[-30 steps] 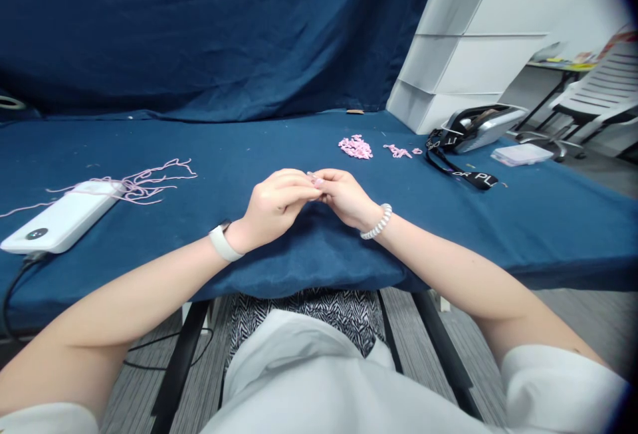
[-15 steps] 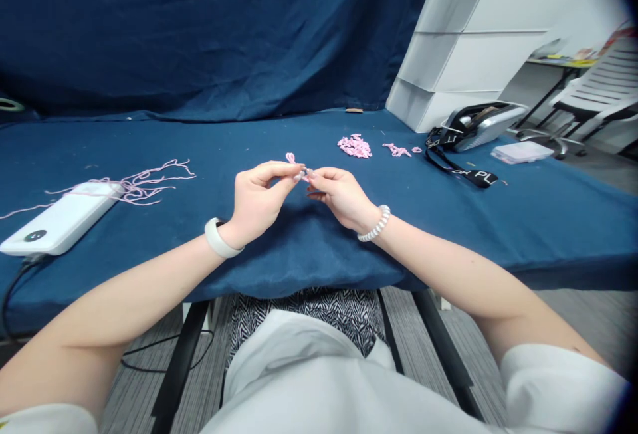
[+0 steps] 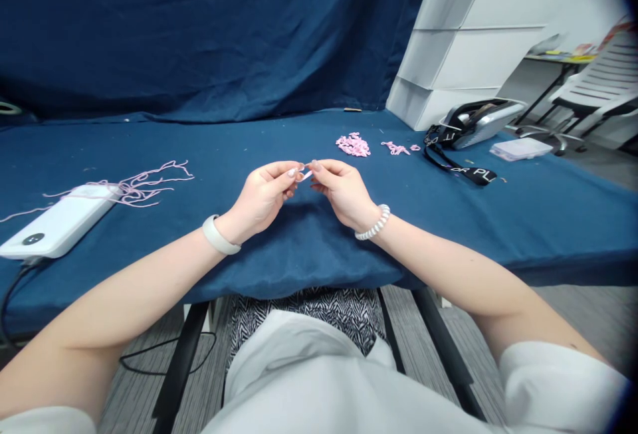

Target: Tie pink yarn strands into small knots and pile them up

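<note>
Navy-draped table (image 3: pixel 224 148), your hands mid-table. Left hand (image 3: pixel 259 201): thumb and forefinger together on short pink yarn piece (image 3: pixel 306 176). Right hand (image 3: pixel 343 193): fingertips touching it or just beside, cannot tell. Yarn light, soft, limp, apt to slip; grip near one end. Beyond: cut pink yarn bits (image 3: pixel 353 145). Left: longer pink strands (image 3: pixel 134 185) over white power bank (image 3: pixel 60 221).

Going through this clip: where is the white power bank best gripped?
Grip the power bank across its long edges at mid-body, from above: it lies flat, with the cable at one end and pink yarn over the other.
</note>
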`<state>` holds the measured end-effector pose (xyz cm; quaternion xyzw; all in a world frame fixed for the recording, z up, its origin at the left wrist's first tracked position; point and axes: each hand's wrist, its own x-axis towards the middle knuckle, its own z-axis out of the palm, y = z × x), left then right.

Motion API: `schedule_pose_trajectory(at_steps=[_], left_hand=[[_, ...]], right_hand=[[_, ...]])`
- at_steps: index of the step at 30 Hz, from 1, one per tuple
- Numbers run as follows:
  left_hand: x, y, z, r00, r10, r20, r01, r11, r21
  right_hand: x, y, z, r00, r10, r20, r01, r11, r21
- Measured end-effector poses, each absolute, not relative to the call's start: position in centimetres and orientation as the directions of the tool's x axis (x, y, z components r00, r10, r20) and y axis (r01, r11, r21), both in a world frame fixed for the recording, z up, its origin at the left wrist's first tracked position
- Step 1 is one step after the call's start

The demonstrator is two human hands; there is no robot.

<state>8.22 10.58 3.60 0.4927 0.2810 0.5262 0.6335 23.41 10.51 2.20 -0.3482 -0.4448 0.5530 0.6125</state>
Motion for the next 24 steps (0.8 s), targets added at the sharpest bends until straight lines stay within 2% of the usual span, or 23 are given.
schedule_pose_trajectory(at_steps=[2, 7, 9, 14, 24], left_hand=[[8.1, 10.6, 3.6, 0.341, 0.928, 0.148, -0.391, -0.003, 0.92], [8.0, 10.7, 3.6, 0.413, 0.907, 0.082, -0.325, 0.062, 0.944], [7.9, 10.7, 3.6, 0.415, 0.908, 0.06, -0.299, 0.073, 0.951], [7.8, 10.7, 3.7, 0.429, 0.901, 0.067, -0.227, 0.036, 0.973], [7.4, 11.2, 3.4, 0.499, 0.866, 0.032, -0.02, -0.026, 0.999]], right_hand=[[23.4, 10.6, 2.0, 0.002, 0.978, 0.208, -0.339, 0.197, -0.92], [23.6, 10.6, 1.8, 0.051, 0.875, 0.482, -0.191, 0.483, -0.855], [23.8, 10.5, 2.0, 0.04, 0.847, 0.529, -0.12, 0.53, -0.839], [24.4, 10.5, 2.6, -0.042, 0.834, 0.55, -0.007, 0.55, -0.835], [25.4, 10.7, 3.2, -0.247, 0.848, 0.469, 0.002, 0.484, -0.875]])
